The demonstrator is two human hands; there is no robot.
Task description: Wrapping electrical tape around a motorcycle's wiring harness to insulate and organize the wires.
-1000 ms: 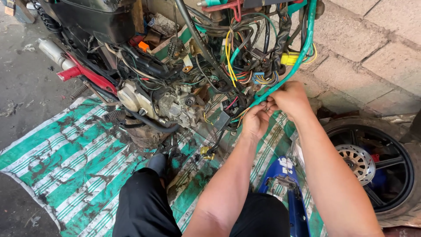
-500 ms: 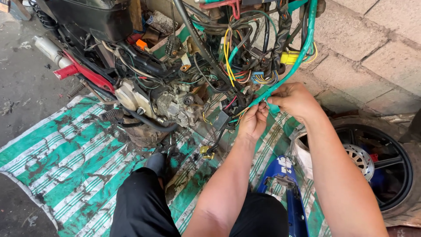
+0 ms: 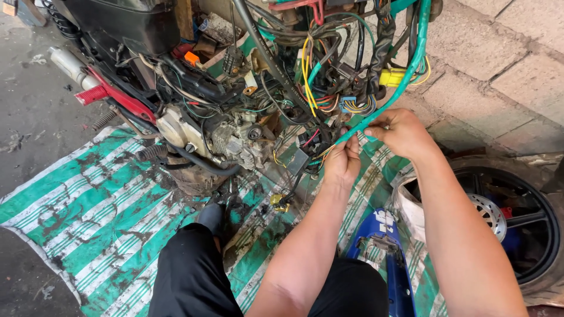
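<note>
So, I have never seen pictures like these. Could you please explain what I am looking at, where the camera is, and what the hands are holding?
The camera sits on a person's head and looks down, so you see that person's own arms and black-trousered legs from above. In front of them is a stripped motorcycle with its engine and a tangle of coloured wires laid open. It stands on a dirty green-and-white striped mat. To the right lies a wheel, and near the knees a blue body panel. Both hands grip a green sleeved cable that comes down from the top of the bike: the right hand pinches it higher up, and the left hand holds its lower end, where thin wires come out.
</note>
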